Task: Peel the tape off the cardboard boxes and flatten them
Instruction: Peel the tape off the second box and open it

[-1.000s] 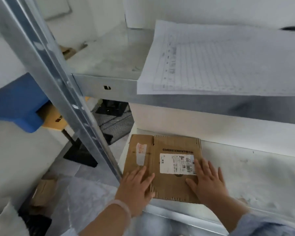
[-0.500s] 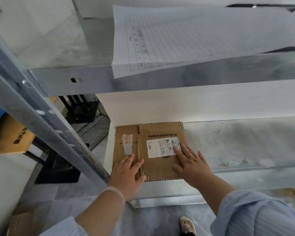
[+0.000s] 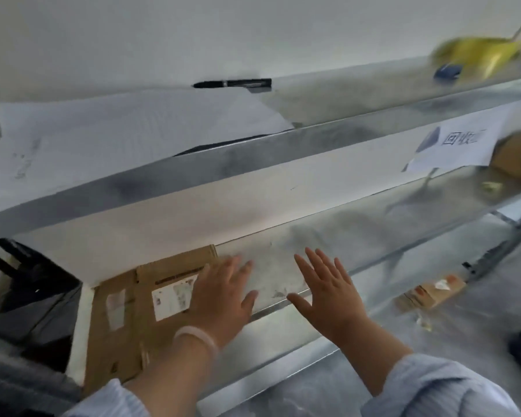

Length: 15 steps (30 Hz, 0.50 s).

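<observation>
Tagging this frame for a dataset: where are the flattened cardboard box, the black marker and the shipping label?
flattened cardboard box (image 3: 127,350), head view, bare brown panel.
black marker (image 3: 232,83), head view, mid-barrel.
shipping label (image 3: 170,299), head view, visible white centre.

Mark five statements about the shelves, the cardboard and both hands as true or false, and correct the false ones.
1. The flattened cardboard box lies on the lower shelf. True.
2. The right hand grips the cardboard. False: it is open with fingers spread over bare shelf, apart from the box.
3. The left hand is over the box's right part, fingers straight. True.
4. The black marker lies on the box. False: it lies on the upper shelf, behind the paper sheet.
5. A paper sign hangs at the upper shelf's front edge, on the right. True.
</observation>
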Motion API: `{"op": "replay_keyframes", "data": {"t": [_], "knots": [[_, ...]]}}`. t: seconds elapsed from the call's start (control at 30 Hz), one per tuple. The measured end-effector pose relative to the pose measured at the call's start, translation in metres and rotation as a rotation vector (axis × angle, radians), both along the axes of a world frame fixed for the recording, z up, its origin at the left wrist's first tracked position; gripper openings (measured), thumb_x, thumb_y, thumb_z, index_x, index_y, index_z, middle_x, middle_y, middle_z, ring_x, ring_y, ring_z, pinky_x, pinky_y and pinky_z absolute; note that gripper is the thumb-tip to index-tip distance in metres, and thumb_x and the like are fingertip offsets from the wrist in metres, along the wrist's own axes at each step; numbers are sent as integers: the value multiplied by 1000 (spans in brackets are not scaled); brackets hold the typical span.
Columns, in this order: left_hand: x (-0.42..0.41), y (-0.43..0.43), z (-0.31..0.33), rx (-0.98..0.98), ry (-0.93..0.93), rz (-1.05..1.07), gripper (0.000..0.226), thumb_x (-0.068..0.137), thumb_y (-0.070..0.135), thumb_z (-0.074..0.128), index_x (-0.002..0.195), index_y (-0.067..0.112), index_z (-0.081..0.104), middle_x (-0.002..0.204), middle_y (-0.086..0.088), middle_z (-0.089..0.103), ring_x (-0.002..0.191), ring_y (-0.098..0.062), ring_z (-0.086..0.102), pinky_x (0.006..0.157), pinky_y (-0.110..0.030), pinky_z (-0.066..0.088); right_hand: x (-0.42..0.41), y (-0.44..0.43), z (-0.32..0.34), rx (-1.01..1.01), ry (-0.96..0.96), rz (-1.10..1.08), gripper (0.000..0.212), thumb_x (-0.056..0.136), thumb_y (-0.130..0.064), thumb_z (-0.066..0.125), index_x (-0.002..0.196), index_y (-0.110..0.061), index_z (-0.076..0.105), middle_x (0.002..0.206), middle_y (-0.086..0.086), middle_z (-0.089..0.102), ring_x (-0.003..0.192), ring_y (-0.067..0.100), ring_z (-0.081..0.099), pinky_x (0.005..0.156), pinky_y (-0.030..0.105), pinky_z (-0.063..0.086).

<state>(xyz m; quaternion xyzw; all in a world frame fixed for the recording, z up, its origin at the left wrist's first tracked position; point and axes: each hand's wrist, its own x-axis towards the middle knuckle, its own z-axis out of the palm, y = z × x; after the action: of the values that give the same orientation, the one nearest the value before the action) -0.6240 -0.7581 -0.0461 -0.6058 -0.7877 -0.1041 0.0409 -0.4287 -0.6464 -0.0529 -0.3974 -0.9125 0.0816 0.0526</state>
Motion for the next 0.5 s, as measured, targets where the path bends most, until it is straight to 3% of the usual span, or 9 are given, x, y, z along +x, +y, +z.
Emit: {"op": "replay_keyframes", "data": {"t": [0.07, 0.17, 0.23, 0.37, 0.5], "knots": [[33, 38, 10, 36, 16, -64, 57, 81, 50, 40, 127, 21, 59, 132, -5, 58, 119, -28, 57, 95, -50, 48, 42, 22, 8, 33, -21, -79, 79, 85, -71, 26, 149, -25, 30, 156, 1, 27, 145, 22, 25, 114, 39, 9], [101, 100, 27, 117, -5, -136, 58, 81, 50, 42, 129, 22, 58, 135, -4, 56, 123, -27, 54, 98, -51, 45, 112, 57, 27, 76, 26, -161, 87, 80, -75, 10, 154, -30, 2, 157, -6, -8, 147, 14, -7, 119, 34, -8], [155, 142, 37, 147, -18, -196, 58, 83, 50, 45, 133, 23, 54, 139, -3, 53, 127, -25, 50, 101, -52, 43, 161, 81, 41, 139, 56, -201, 86, 78, -74, 4, 152, -32, -10, 154, -9, -21, 145, 12, -20, 118, 35, -13], [250, 218, 46, 165, -52, -292, 59, 84, 51, 41, 135, 25, 52, 142, -2, 50, 130, -24, 48, 104, -51, 39, 263, 132, 61, 171, -3, -334, 87, 75, -74, -2, 149, -32, -19, 157, -7, -24, 144, 12, -26, 118, 37, -14], [330, 280, 55, 167, -94, -390, 56, 84, 50, 41, 133, 25, 54, 139, 0, 53, 127, -23, 50, 102, -51, 40, 347, 171, 74, 178, 30, -455, 80, 85, -69, 16, 150, -35, -15, 157, -10, -23, 142, 9, -27, 118, 36, -15]]}}
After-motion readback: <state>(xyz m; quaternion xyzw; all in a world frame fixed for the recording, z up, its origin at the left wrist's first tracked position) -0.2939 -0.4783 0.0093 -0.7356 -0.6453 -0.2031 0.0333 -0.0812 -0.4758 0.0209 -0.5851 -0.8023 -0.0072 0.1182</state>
